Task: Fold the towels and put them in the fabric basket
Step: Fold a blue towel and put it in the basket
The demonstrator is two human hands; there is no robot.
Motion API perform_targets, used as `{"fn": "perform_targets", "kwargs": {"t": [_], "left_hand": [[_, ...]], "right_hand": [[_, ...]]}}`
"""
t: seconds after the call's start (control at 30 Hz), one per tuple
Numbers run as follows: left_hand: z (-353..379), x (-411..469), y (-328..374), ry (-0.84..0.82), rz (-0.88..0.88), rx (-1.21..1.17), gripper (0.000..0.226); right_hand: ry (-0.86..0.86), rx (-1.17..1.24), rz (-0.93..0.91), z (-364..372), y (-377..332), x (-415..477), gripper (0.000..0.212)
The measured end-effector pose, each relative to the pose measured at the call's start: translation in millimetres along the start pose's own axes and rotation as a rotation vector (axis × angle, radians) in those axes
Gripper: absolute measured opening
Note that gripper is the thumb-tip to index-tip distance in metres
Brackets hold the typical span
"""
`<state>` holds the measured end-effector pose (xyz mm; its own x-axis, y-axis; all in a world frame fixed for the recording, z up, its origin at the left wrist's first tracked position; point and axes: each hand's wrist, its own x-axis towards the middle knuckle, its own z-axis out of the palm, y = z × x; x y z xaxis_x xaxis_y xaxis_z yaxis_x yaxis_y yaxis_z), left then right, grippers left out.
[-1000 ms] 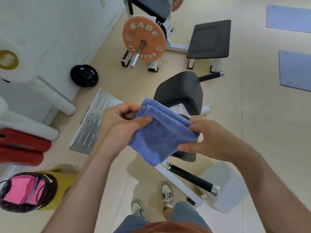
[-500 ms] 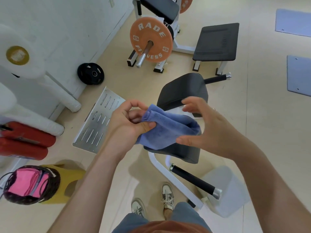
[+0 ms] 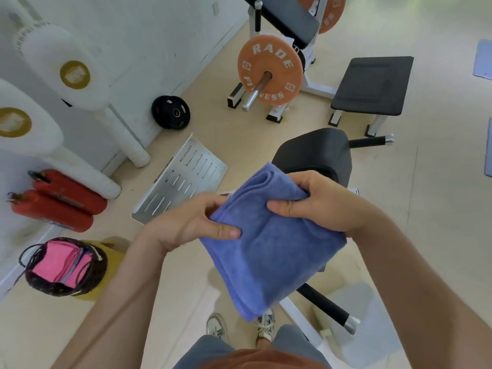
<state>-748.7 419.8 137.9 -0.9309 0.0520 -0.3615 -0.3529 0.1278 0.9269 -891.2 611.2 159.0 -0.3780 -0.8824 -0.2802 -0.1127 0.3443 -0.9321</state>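
Blue folded towel [image 3: 271,243] in two-handed grip, left hand [image 3: 186,225] and right hand [image 3: 319,206] both clamped on it.

Gym: weight plate [image 3: 270,70], bench [image 3: 372,85].

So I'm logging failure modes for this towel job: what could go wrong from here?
1. The blue towel is held in mid-air only by the left hand and right hand near its top; its lower corner hangs free, so the fold may slip open if either grip loosens.
2. The fabric basket sits low to the left and already holds pink towels; the fold could come undone on the reach down.
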Motion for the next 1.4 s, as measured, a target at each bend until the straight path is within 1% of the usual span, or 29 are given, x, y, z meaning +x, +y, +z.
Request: {"fn": "perform_targets", "kwargs": {"t": [0.03,0.1,0.13,0.2,0.23,0.27,0.3,0.33,0.4,0.47,0.53,0.6,0.67,0.73,0.83,0.87,0.9,0.93,0.97,1.03,1.07,1.1,1.17,1.2,1.23,1.27,1.3,1.33,1.4], "left_hand": [[-5,-4,-6,0.029,0.025,-0.164,0.024],[-10,-6,-21,0.103,0.083,-0.501,0.045],[-6,-6,-28,0.155,0.113,-0.648,0.050],[5,-4,-40,0.254,0.126,-0.932,0.054],[12,-4,-44,0.260,0.131,-1.069,0.058],[19,-6,-47,0.201,0.138,-1.175,0.063],[26,-11,-49,0.126,0.147,-1.231,0.068],[31,-16,-49,0.096,0.142,-1.245,0.072],[32,-26,-53,0.165,0.099,-1.201,0.072],[27,-40,-54,0.342,0.063,-1.134,0.067],[12,-55,-58,0.549,0.022,-1.010,0.060],[-6,-74,-65,0.774,-0.033,-0.852,0.048],[-20,-98,-72,0.893,-0.023,-0.763,0.041],[-33,-125,-81,0.960,0.015,-0.810,0.041],[-56,-175,-106,0.928,0.081,-0.988,0.048],[-63,-191,-114,0.930,0.077,-1.008,0.049],[-70,-209,-121,0.965,0.058,-1.002,0.049],[-77,-229,-127,1.044,0.024,-0.955,0.048],[-84,-249,-133,1.172,-0.006,-0.858,0.046],[-96,-294,-140,1.416,0.024,-0.525,0.041],[-101,-314,-138,1.453,0.056,-0.319,0.040],[-103,-330,-135,1.412,0.036,-0.086,0.045],[-106,-346,-140,1.243,-0.112,0.482,0.071],[-106,-348,-147,1.177,-0.159,0.716,0.078],[-107,-350,-157,1.158,-0.180,0.853,0.075],[-110,-354,-167,1.166,-0.201,0.891,0.065],[-115,-361,-176,1.201,-0.217,0.865,0.054],[-121,-371,-183,1.238,-0.239,0.813,0.048],[-130,-391,-196,1.240,-0.286,0.644,0.037]], "right_hand": [[0.019,0.082,0.013,0,1,1,0.030],[0.076,0.199,0.018,3,4,5,0.025],[0.111,0.238,0.019,5,4,6,0.022],[0.168,0.298,0.009,10,5,12,0.020],[0.181,0.313,0.000,13,5,15,0.019],[0.187,0.318,-0.006,17,4,20,0.019],[0.188,0.310,-0.011,21,3,25,0.018],[0.188,0.292,-0.017,26,2,31,0.015],[0.185,0.215,-0.043,37,-1,44,0.007],[0.180,0.067,-0.069,51,-8,57,0.003],[0.150,-0.078,-0.102,70,-21,70,0.007],[0.098,-0.203,-0.133,91,-32,85,0.008],[0.042,-0.241,-0.134,114,-43,100,0.006],[-0.041,-0.114,-0.084,140,-49,116,0.009],[-0.202,0.181,0.048,190,-54,140,0.023],[-0.237,0.223,0.083,208,-57,148,0.027],[-0.259,0.234,0.101,228,-59,156,0.029],[-0.271,0.244,0.108,248,-62,163,0.030],[-0.279,0.254,0.118,269,-66,170,0.030],[-0.312,0.259,0.126,310,-78,181,0.031],[-0.336,0.267,0.129,331,-85,185,0.030],[-0.358,0.275,0.136,351,-91,190,0.027],[-0.378,0.263,0.165,396,-100,197,0.020],[-0.377,0.238,0.185,418,-107,199,0.023],[-0.401,0.219,0.208,438,-111,201,0.025],[-0.439,0.222,0.232,458,-115,202,0.025],[-0.474,0.237,0.263,475,-118,204,0.022],[-0.488,0.236,0.284,489,-121,205,0.020],[-0.473,0.158,0.289,509,-123,214,0.016]]}}
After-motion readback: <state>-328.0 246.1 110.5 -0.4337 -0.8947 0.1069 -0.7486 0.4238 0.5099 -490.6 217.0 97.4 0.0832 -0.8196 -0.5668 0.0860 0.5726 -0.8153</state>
